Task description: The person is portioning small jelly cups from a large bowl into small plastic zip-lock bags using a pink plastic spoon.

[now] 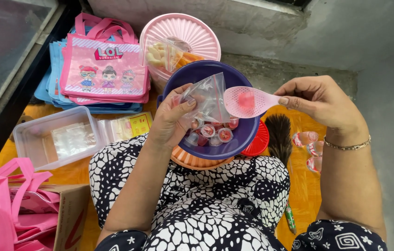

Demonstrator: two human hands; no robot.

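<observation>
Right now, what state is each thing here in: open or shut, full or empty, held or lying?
Small clear bag: held open by left hand.
Pink spoon: held level by right hand, one red jelly cup on it.
Purple bowl: open, jelly cups at the bottom.
Pink round container: lid on.
Clear plastic box: open, clear bags inside.
Pink tote bags: stacked flat.

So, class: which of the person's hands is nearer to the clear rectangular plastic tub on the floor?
Left. The left hand is just right of the clear rectangular plastic tub; the right hand is far beyond it.
</observation>
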